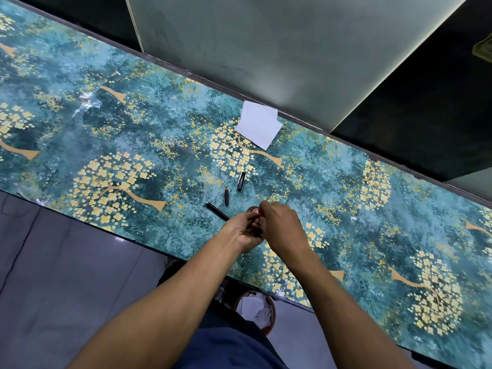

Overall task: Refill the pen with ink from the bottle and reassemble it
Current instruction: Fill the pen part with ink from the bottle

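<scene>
- Both hands are bunched together near the front edge of the table. The left hand is curled around something small and dark, and the right hand pinches at the top of it. What's in there is mostly hidden, with only a reddish round rim peeking out just beyond the fingers. Probably the ink bottle, can't swear to it.
- Pen bits lie loose on the table, just beyond the hands: long black barrel to the left, short piece with a red tip, and a glossy black cap farthest out.
- They all look light, stiff and slick, so they'd roll easily. I'd pinch them mid-body, away from any inky end.
- Folded white tissue at the far edge for drips.
</scene>
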`<state>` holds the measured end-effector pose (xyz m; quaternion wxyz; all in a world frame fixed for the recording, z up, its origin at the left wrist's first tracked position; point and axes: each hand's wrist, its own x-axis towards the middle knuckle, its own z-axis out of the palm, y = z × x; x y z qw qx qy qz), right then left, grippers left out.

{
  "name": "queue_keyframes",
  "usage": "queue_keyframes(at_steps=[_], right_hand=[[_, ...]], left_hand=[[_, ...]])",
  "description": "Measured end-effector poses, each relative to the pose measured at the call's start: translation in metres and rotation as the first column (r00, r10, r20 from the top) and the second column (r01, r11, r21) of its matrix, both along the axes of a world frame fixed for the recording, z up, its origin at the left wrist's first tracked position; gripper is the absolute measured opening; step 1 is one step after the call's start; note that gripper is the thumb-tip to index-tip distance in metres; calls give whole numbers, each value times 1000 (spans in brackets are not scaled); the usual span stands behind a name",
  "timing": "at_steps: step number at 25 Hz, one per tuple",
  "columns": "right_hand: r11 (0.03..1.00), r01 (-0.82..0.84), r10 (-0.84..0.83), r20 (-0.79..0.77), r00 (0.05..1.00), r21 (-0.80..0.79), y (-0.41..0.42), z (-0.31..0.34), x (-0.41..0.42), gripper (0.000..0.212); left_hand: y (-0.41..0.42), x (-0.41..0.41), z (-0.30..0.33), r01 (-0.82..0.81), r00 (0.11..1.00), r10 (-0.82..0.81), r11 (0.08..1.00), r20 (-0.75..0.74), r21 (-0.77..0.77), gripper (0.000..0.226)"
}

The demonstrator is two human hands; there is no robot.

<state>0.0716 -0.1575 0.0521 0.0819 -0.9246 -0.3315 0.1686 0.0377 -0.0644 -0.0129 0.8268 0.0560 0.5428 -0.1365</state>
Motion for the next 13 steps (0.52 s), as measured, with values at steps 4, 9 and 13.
queue_keyframes(at_steps=[4,9,13], right_hand=[[999,24,-23,68,997,-25,4,-1,-4,7],[996,64,-57,113,992,-64,8,-3,-5,14],[999,44,-43,80,996,-17,5,-4,-3,8]], left_hand=[[1,0,0,3,1000,-3,1000,-4,5,27],[0,-1,-2,-21,1000,21,1000,2,-17,25],[3,0,-1,-16,1000,16,1000,0,-21,27]])
